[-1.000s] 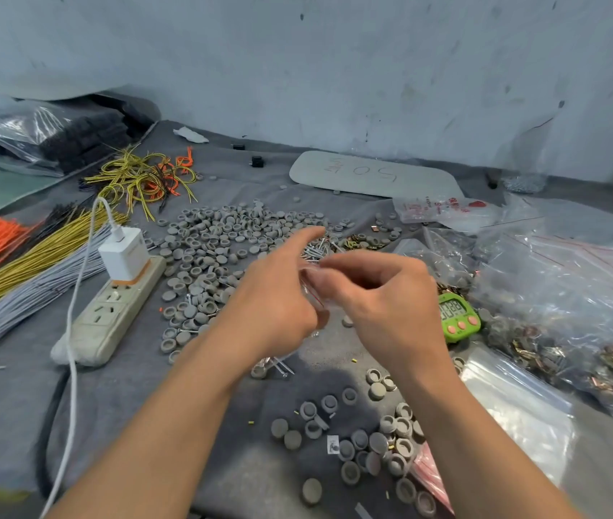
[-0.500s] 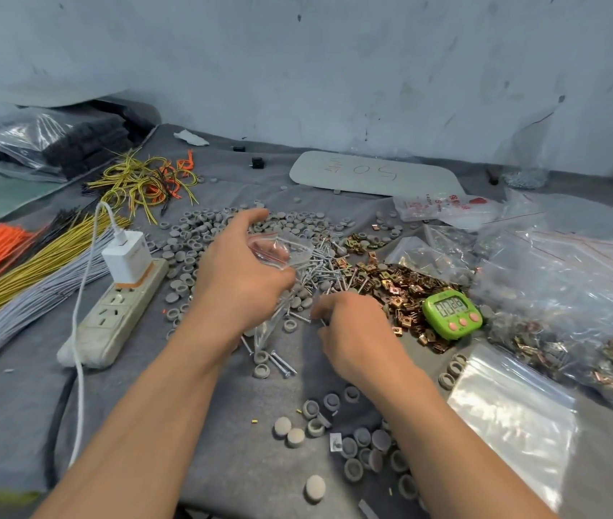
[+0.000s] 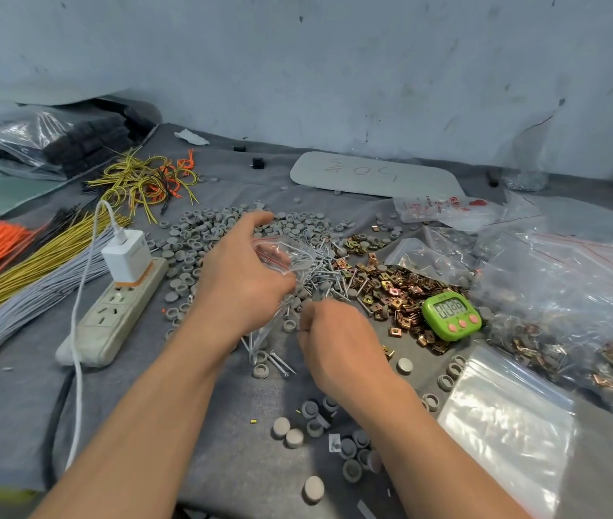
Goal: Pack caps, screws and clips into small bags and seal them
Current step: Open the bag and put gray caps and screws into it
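My left hand (image 3: 239,273) holds a small clear bag (image 3: 284,254) with a red zip strip, its mouth turned right over the screw pile (image 3: 329,273). My right hand (image 3: 334,337) is down on the cloth just below those screws, fingers curled under and hidden; what they hold cannot be seen. Grey caps (image 3: 215,226) lie in a wide heap behind my left hand, and more caps (image 3: 312,425) are scattered near my forearms. Brass-coloured clips (image 3: 391,290) are piled right of the screws.
A green timer (image 3: 451,316) sits by the clips. A power strip (image 3: 117,312) with a white charger (image 3: 127,254) lies left, beside wire bundles (image 3: 16,271). Clear bags (image 3: 567,294) of packed parts and a stack of flat bags (image 3: 503,425) fill the right side.
My hands came apart from in front of me. The left one went left and back with the bag, and my right hand dropped to the cloth beside the screws.
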A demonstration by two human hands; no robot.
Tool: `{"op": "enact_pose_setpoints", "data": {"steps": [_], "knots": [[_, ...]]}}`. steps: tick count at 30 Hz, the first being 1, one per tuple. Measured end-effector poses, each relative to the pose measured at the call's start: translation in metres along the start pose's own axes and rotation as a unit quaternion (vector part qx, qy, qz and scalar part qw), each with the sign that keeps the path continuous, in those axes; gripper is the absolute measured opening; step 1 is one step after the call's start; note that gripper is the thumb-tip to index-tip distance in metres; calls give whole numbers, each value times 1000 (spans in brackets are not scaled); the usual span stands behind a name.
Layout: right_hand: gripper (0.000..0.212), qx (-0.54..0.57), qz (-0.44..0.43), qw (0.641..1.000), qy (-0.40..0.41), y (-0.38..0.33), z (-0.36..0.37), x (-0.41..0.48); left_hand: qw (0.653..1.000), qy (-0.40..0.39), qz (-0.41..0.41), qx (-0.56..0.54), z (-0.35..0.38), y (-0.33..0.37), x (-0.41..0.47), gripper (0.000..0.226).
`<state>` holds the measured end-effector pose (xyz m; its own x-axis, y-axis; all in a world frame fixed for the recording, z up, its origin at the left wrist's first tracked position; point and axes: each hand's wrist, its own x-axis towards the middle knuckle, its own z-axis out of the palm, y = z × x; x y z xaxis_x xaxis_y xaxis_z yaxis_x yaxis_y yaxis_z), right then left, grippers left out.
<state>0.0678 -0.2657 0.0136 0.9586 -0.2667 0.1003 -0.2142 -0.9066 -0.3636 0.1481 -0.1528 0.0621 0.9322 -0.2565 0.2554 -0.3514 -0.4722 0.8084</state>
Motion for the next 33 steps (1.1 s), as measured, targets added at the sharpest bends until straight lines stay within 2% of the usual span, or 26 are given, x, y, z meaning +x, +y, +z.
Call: {"op": "enact_pose_setpoints", "data": {"steps": [4, 6, 8, 11, 13, 15, 20, 23, 25, 27, 29, 31, 33], "knots": [[16, -10, 24, 999, 22, 2, 2, 1, 1000, 0, 5, 2, 1, -1, 1, 82], [29, 20, -2, 999, 37, 6, 5, 1, 1000, 2, 6, -1, 1, -2, 2, 82], [38, 32, -46, 998, 7, 8, 8, 1, 1000, 3, 5, -2, 0, -3, 2, 82], [3, 39, -65, 997, -5, 6, 9, 1, 1000, 3, -3, -3, -4, -5, 4, 80], [13, 56, -51, 997, -6, 4, 9, 0, 1000, 10, -12, -14, -8, -5, 7, 80], [11, 52, -19, 998, -4, 5, 6, -1, 1000, 16, -21, -17, -11, -5, 8, 81], [23, 39, 27, 997, -56, 14, -14, 1, 1000, 17, -24, 7, -12, -4, 8, 81], [26, 99, 60, 993, -4, 20, -25, 1, 1000, 8, -13, 24, -12, -2, 6, 81], [20, 205, 61, 973, 89, 18, -33, 2, 999, -11, -6, 30, -11, 0, 3, 84], [17, 363, 53, 911, 188, 14, -44, 2, 998, -38, 6, 40, -6, 4, 0, 87], [10, 464, 49, 849, 247, 10, -53, 2, 996, -65, 29, 60, 3, 11, -5, 91], [4, 490, 34, 831, 260, 7, -55, 1, 993, -90, 43, 64, 11, 17, -10, 96], [8, 488, 33, 835, 251, 6, -52, 2, 992, -114, 45, 40, 15, 20, -11, 97]]}}
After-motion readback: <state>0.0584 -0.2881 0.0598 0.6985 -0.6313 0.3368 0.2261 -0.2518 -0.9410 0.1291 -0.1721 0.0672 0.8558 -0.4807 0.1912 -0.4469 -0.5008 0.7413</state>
